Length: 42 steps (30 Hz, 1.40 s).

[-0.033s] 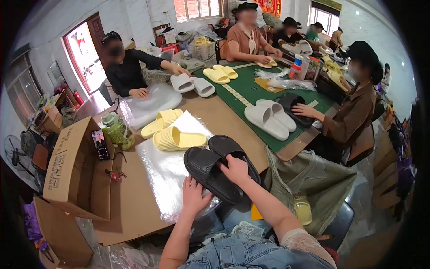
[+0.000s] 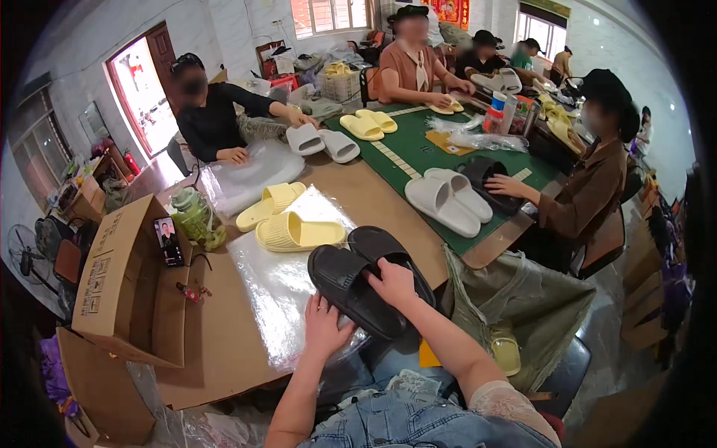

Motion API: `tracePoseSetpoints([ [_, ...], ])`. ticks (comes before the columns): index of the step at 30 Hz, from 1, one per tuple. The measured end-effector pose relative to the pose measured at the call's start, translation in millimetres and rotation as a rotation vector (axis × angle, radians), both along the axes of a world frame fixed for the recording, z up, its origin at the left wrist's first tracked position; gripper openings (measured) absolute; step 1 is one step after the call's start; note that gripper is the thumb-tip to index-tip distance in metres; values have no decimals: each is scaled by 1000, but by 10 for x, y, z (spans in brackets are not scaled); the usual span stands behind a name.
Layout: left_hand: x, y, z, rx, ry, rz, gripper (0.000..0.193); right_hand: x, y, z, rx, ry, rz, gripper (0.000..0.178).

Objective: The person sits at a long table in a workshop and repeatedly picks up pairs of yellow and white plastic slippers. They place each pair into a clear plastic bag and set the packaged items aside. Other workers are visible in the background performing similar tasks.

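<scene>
Brown tabletop point(image 2: 224, 328) stretches out to the left of my left hand point(image 2: 325, 328), as far as an open carton point(image 2: 116, 250) lying on its side, with a phone point(image 2: 168, 240) and a green jar point(image 2: 196, 224) farther off beyond my fingers. Nearer that hand, glossy clear plastic sheets point(image 2: 272, 313) lie beneath it, and a pair of yellow slippers point(image 2: 280, 230) sits ahead of it.

To its right come the black slippers point(image 2: 340, 278), side by side and matte dark, with broad ribbed straps, toes pointing away from me and heels toward my lap. The table's near edge passes under my left forearm; its right edge ends just past the slippers, where a greenish sack point(image 2: 523, 291) hangs to the right of my right hand point(image 2: 393, 285). Brown surface runs on ahead of both hands, up to the green mat point(image 2: 411, 134) and its white slippers point(image 2: 437, 201).

The black pair lies between my hands: my left is spread, thumb apart, against the left slipper's outer side, though I cannot tell whether it grips; my right pinches the inner edges where both slippers meet.
</scene>
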<state>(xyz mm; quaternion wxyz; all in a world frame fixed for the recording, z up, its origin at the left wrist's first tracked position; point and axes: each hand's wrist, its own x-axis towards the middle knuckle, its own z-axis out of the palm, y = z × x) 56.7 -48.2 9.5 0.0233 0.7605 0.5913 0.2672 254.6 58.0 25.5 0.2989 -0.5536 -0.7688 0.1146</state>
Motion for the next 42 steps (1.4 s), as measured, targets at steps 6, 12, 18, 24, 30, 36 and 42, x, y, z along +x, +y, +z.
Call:
tracePoseSetpoints([
  [6,27,-6,-18,80,6,21,68,-28,252,142,27,-79,29,37],
  [12,37,-7,-12,60,10,14,69,-180,684,134,91,-143,30,33],
  [18,21,-19,3,80,7,6,69,-168,687,124,67,-78,-11,36],
  [24,41,-37,-5,17,-2,46,70,455,-42,266,-2,83,-200,40],
  [30,-55,-71,159,-92,-25,-60,77,998,-661,0,-14,744,-173,18],
  [36,-202,-367,446,-186,59,55,78,1255,-880,-460,-80,1357,-13,41],
  [42,-213,-384,213,-82,-12,64,54,1333,-974,-384,30,1170,130,51],
])
